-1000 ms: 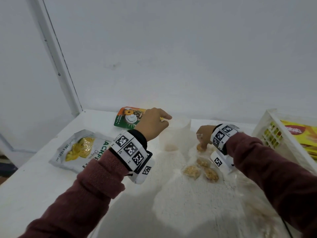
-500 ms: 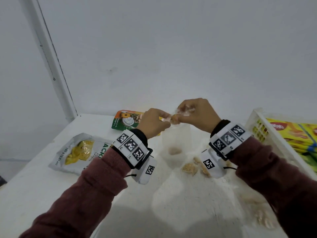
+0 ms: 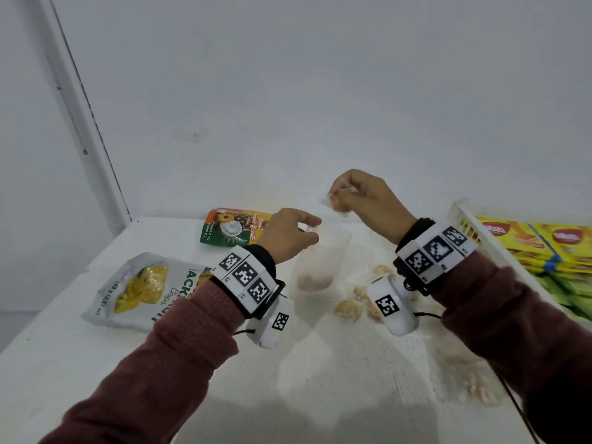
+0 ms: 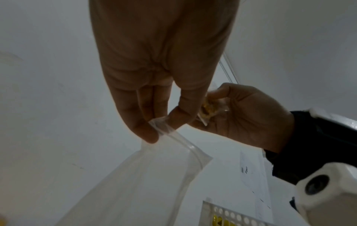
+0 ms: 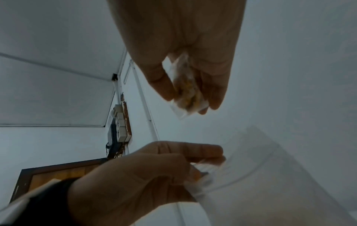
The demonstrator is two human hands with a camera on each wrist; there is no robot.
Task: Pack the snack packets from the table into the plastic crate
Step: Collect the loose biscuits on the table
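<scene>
My left hand (image 3: 293,237) pinches the top edge of a clear zip bag (image 3: 318,261) that hangs upright over the table, with a few snack pieces at its bottom; the left wrist view shows the pinch on the clear zip bag (image 4: 164,152). Above and right of the bag's mouth, my right hand (image 3: 362,197) holds a small clear snack packet (image 3: 334,201) between thumb and fingers; that small clear snack packet (image 5: 187,90) shows plainly in the right wrist view. Several more small packets (image 3: 349,307) lie on the white table (image 3: 336,395). The white plastic crate (image 3: 474,229) stands at the right.
A silver jackfruit chips pouch (image 3: 141,290) lies at the left and a green biscuit pouch (image 3: 230,230) behind my left hand. Yellow snack packs (image 3: 544,245) fill the crate. A white wall rises close behind the table. More small packets (image 3: 474,379) lie at the front right.
My right hand picked a small packet off the table and raised it above the bag's mouth. My left hand stayed put, pinching the bag's top edge.
</scene>
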